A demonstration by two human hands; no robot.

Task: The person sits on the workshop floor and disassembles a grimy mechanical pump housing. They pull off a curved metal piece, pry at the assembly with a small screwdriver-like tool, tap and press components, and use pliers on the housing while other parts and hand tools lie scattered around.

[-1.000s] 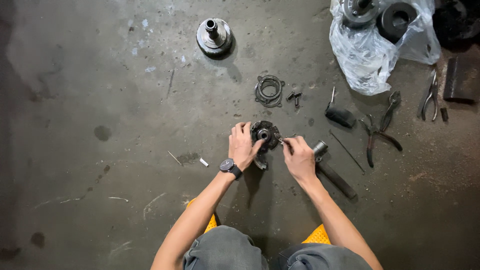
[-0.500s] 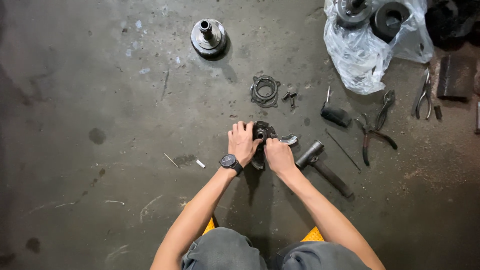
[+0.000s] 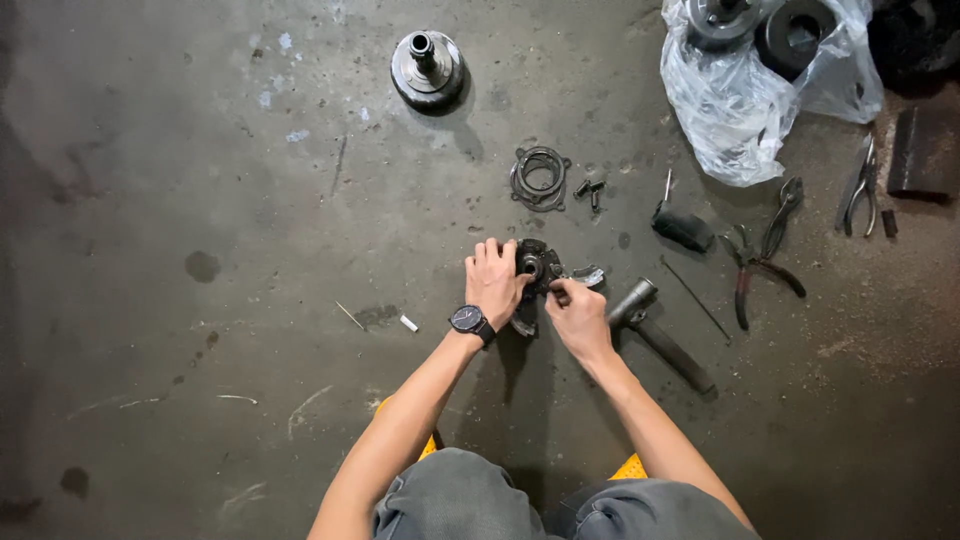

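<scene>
Head view, looking straight down at a stained concrete floor (image 3: 200, 200). A small dark round metal part (image 3: 537, 266) sits on the floor just ahead of the person's knees, and both hands are on it. The left hand (image 3: 493, 280), a black wristwatch (image 3: 470, 321) on its wrist, lies over the part's left side with the fingers together and curled on its rim. The right hand (image 3: 577, 315) meets the part from the right — thumb and forefinger pinched together at its edge; whether they grip a smaller piece there cannot be told. A short grey metal piece (image 3: 590, 275) lies touching or just beside the part on its right. A socket wrench with a long dark handle (image 3: 655, 330) lies just beside the right hand. Beyond the part lie a flat ring-shaped gasket (image 3: 539, 177) and two small bolts (image 3: 590, 190). Further right: a dark block (image 3: 683, 228), red-handled pliers (image 3: 765, 245), a second pair of pliers (image 3: 860, 190). A clear plastic bag (image 3: 740, 95) with round metal parts on it occupies the upper right corner — well apart from the hands. A flanged metal hub (image 3: 427, 68) stands alone at top centre.
</scene>
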